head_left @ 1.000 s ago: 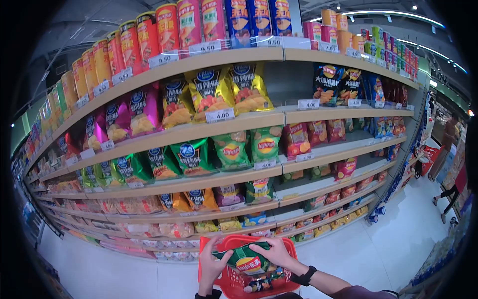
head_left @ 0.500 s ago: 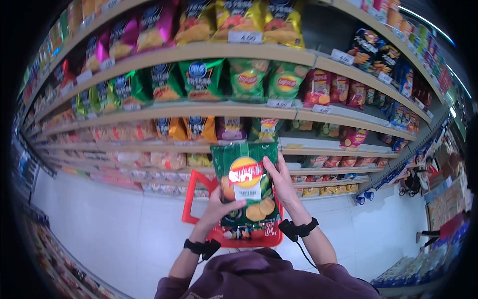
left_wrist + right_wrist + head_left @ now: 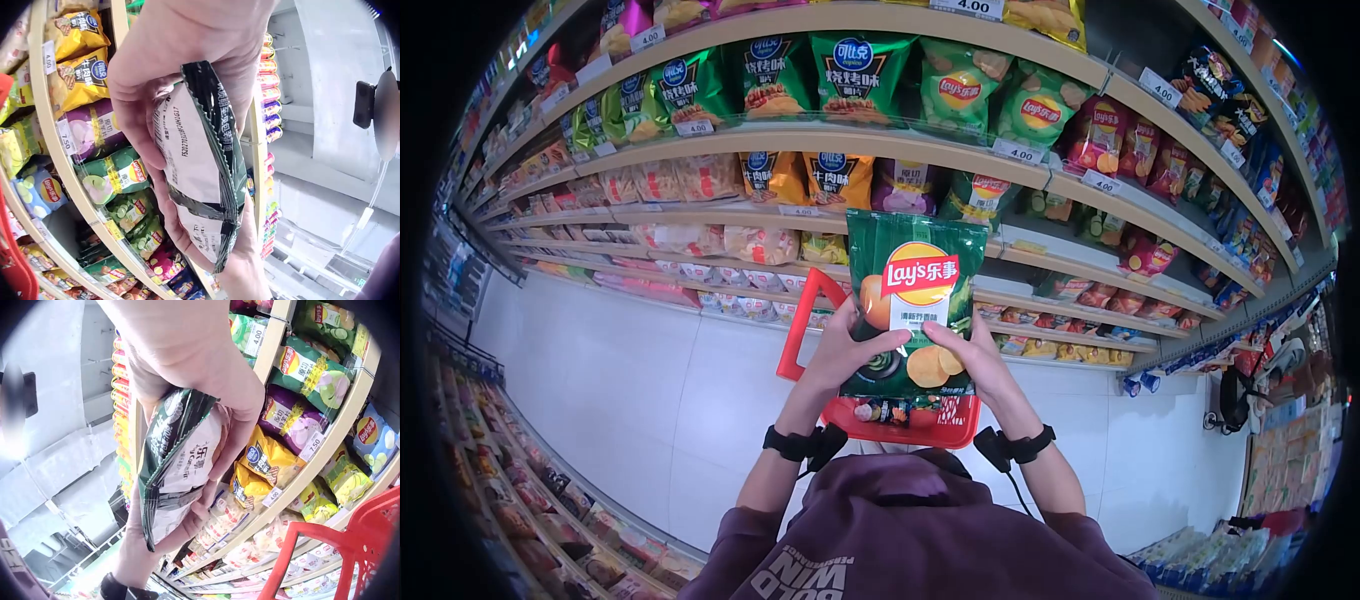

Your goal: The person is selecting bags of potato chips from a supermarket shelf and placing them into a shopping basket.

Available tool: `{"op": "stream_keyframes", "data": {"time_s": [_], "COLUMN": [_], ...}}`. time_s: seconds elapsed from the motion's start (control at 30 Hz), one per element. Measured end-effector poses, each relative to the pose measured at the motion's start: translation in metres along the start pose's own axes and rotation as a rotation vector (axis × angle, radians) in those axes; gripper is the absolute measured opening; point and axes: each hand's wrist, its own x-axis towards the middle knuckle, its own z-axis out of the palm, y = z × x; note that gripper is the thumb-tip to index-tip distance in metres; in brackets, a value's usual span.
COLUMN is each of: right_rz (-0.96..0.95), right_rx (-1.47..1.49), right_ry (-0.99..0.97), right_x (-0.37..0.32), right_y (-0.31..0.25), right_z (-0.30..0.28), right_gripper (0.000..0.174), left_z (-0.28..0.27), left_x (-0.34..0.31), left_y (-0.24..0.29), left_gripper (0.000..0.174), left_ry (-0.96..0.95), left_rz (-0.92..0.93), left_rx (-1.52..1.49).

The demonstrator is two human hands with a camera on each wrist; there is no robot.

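Both hands hold up a dark green bag of Lay's potato chips (image 3: 920,275) in front of the person, its printed face turned up to the head view. My left hand (image 3: 840,352) grips the bag's lower left side, thumb across the front. From the lower right side my right hand (image 3: 978,362) grips it too, its thumb also on the front. In the left wrist view, the bag's seam and pale back (image 3: 194,150) show between the hands. Below the bag is a red shopping basket (image 3: 955,432) with packages in it, partly hidden by the bag.
Long curved shelves (image 3: 800,140) ahead carry many chip bags, such as green Lay's bags (image 3: 960,90) and orange bags (image 3: 840,180), with price tags. The basket's red handle (image 3: 790,345) sticks up at left. More stocked shelves (image 3: 550,500) stand behind at lower left. White floor tiles (image 3: 620,370) lie between.
The chip bag has gone from folded low over the basket to held upright with its front showing. The right hand has slid down from the bag's upper right side. The head view has tilted downward.
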Motion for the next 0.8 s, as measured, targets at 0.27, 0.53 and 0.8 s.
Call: {"op": "stream_keyframes", "data": {"time_s": [0.27,0.53,0.8], "right_rz": [-0.036,-0.249,-0.204], "right_rx": [0.065,-0.032,0.119], "right_ry": [0.017,-0.066,0.045], "right_x": [0.008,0.000,0.018], "right_y": [0.006,0.008,0.007], "right_z": [-0.010,-0.017,-0.011], "right_gripper": [0.067,0.063,0.040], "left_z": [-0.004,-0.014,-0.011], "left_x": [-0.002,-0.004,0.000], "left_y": [-0.006,-0.010,-0.004], "left_gripper": [0.064,0.063,0.055], "left_ry": [-0.049,-0.112,-0.065], "left_rz": [0.038,0.110,-0.033], "left_rx": [0.021,0.022,-0.071]}}
